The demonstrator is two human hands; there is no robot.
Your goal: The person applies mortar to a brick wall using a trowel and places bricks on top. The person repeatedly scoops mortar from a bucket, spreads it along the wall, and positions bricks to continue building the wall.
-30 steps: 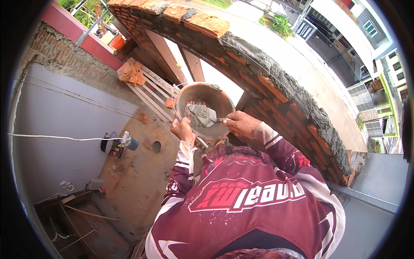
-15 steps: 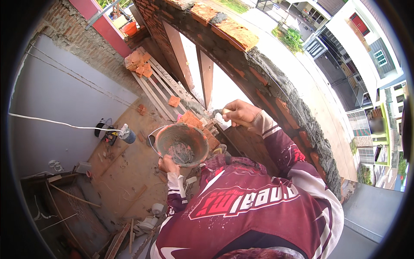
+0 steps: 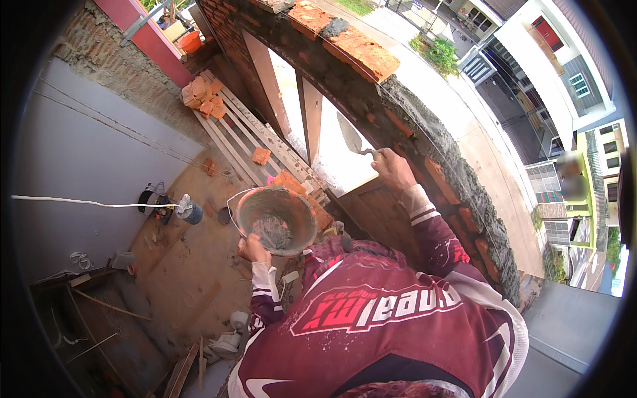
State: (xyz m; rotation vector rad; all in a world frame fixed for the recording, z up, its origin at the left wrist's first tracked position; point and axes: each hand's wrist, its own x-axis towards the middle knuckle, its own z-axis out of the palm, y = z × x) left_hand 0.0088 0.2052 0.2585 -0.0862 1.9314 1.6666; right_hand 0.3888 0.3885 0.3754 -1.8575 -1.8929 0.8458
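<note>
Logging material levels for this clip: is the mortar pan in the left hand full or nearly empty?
Nearly empty: the pan, gripped at its rim by the left hand, shows mostly bare, smeared wall, with one small grey mortar heap left.

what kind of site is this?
Most likely a building site, on an upper level above a street. An unfinished brick wall runs past the person; the right hand holds a trowel, the left hand a bowl of wet mortar. Loose bricks lie on planks.
</note>
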